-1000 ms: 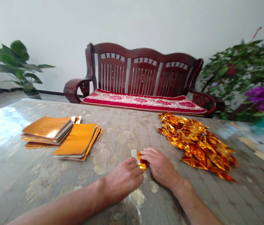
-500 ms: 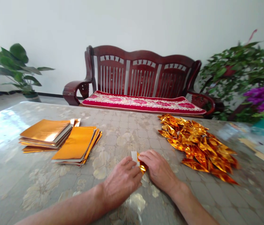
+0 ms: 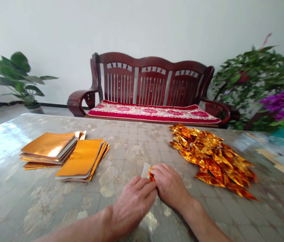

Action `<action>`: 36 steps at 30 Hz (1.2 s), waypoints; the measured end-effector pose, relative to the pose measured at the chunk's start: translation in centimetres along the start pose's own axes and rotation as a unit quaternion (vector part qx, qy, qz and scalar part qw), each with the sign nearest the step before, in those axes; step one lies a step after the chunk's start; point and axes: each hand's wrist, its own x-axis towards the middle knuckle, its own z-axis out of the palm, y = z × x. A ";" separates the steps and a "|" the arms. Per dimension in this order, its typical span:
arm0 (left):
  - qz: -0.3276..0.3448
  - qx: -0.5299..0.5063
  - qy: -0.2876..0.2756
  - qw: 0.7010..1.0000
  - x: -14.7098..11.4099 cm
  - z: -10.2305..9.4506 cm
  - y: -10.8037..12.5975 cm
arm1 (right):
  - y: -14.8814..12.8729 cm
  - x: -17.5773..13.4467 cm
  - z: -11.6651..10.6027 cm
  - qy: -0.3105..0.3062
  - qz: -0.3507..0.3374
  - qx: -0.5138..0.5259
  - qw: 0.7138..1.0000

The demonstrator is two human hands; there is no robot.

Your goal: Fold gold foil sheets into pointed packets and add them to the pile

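Note:
A small sheet of gold foil paper (image 3: 146,170), partly folded, lies between my hands on the table; its pale grey back shows above my left fingers. My left hand (image 3: 137,201) presses and grips its left and lower part, fingers bent over it. The fingertips of my right hand (image 3: 169,183) are closed on its right edge, where a strip of gold shows. Most of the sheet is hidden under my fingers. Off to the right is a heap of folded gold foil pieces (image 3: 212,154) with pointed ends. Two stacks of flat gold paper (image 3: 80,158) sit to the left.
The table (image 3: 121,151) has a patterned, glossy cover. Beyond it stands a dark red wooden bench (image 3: 152,80) with a red floral cushion (image 3: 154,112). Clear plastic wrapping (image 3: 251,141) lies at the right edge. Plants stand at both sides.
My left hand has shifted right, closer to my right fingertips, covering more of the gold. The grey end of the sheet now tilts to the right. The camera view has moved slightly.

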 end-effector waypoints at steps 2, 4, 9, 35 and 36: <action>-0.009 0.010 -0.025 1.000 0.2 0.4 0.1 | 0.0 0.0 0.1 0.002 0.007 0.005 1.000; -0.026 0.023 -0.040 0.999 0.4 0.7 -0.1 | 0.1 0.1 0.3 0.008 0.012 0.016 1.000; -0.042 0.049 -0.042 0.997 0.8 0.6 -1.1 | 0.2 0.1 0.7 0.020 0.013 0.037 0.999; -0.154 -0.084 -0.164 0.971 1.6 0.0 -6.3 | 1.6 4.0 0.0 -0.064 0.064 0.006 0.996; -0.153 -0.091 -0.164 0.970 1.8 0.1 -6.7 | 1.9 4.3 0.0 -0.070 0.068 0.025 0.995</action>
